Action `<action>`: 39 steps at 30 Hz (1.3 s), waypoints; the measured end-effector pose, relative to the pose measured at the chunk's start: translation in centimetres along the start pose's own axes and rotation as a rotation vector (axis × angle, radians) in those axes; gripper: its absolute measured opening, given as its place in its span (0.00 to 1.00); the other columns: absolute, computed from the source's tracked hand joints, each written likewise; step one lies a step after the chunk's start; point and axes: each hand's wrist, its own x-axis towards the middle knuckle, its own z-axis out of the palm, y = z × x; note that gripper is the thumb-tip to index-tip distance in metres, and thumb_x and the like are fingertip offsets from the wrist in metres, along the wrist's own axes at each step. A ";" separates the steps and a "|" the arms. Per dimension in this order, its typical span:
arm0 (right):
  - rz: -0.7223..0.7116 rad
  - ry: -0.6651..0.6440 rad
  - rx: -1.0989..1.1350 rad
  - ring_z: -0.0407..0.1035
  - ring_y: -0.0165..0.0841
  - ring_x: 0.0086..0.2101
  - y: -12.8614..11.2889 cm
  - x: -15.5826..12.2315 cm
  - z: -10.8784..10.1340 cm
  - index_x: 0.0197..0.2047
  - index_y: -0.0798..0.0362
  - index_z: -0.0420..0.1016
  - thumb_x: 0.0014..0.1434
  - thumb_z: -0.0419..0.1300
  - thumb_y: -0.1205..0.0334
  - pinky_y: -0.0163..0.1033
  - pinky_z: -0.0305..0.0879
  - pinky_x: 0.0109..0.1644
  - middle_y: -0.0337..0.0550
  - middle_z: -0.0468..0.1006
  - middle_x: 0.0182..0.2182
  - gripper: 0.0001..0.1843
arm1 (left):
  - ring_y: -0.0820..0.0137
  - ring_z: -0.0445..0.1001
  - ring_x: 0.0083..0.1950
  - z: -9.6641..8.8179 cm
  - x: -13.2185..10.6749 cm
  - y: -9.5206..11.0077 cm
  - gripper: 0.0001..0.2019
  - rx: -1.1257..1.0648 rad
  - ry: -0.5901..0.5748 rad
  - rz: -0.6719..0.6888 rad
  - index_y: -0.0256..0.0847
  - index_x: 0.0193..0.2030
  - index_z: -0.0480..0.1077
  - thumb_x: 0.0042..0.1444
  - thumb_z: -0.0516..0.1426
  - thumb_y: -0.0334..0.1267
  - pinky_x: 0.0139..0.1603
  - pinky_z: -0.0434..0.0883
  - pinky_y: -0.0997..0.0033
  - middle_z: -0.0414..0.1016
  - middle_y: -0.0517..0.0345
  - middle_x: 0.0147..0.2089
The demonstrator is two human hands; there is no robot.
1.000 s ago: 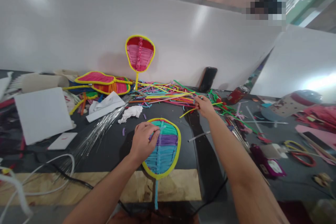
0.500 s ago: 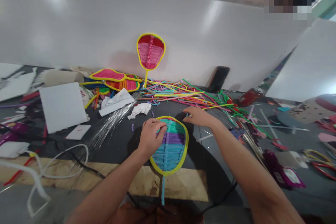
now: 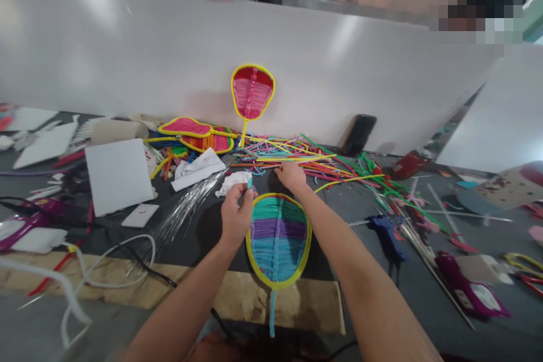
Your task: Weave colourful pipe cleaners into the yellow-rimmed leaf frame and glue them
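My left hand (image 3: 236, 215) is closed in a pinch on a short teal piece of pipe cleaner (image 3: 250, 182), held upright at the upper left of a fan (image 3: 291, 263). The fan is wound with green, purple and blue pipe cleaners inside a yellow rim, and its blue handle points toward me. Beyond the fan's top edge, my right hand (image 3: 292, 176) is at the front of a pile of loose pipe cleaners (image 3: 297, 153). Its fingers are bent together, and what they hold, if anything, is too small to make out.
A pink fan (image 3: 253, 90) stands against the white partition (image 3: 169, 56). Near it are a phone (image 3: 359, 134), a red can (image 3: 410, 163) and crumpled tissue (image 3: 231, 182). A blue glue gun (image 3: 387, 236) lies right; white cable (image 3: 114, 285) loops at left.
My right hand has moved left and away from me, to the pile. My left hand has come off the fan's face and raised the teal piece. The view has shifted slightly.
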 end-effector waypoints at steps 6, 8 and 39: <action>-0.031 -0.082 -0.051 0.71 0.37 0.45 0.4 -0.6 -0.8 0.54 0.54 0.68 0.64 0.57 0.57 0.48 0.71 0.47 0.47 0.72 0.51 0.17 | 0.69 0.75 0.33 0.2 0.4 0.4 0.12 -0.274 0.013 -0.148 0.38 0.38 0.67 0.55 0.56 0.46 0.36 0.70 0.70 0.77 0.56 0.31; -0.086 -0.094 -0.058 0.71 0.36 0.45 0.9 -1.5 -1.4 0.53 0.54 0.69 0.64 0.57 0.56 0.47 0.71 0.47 0.47 0.72 0.50 0.17 | 0.70 0.74 0.33 0.1 0.6 0.4 0.12 -0.280 0.008 -0.160 0.37 0.36 0.68 0.55 0.56 0.45 0.37 0.70 0.71 0.77 0.56 0.31; -0.337 0.344 0.712 0.65 0.31 0.26 10.3 -14.4 -0.3 0.33 0.50 0.68 0.60 0.50 0.58 0.34 0.61 0.33 0.39 0.73 0.27 0.08 | 0.68 0.72 0.30 5.0 3.1 4.7 0.11 0.405 -0.422 0.276 0.40 0.35 0.74 0.59 0.52 0.40 0.36 0.68 0.70 0.74 0.61 0.25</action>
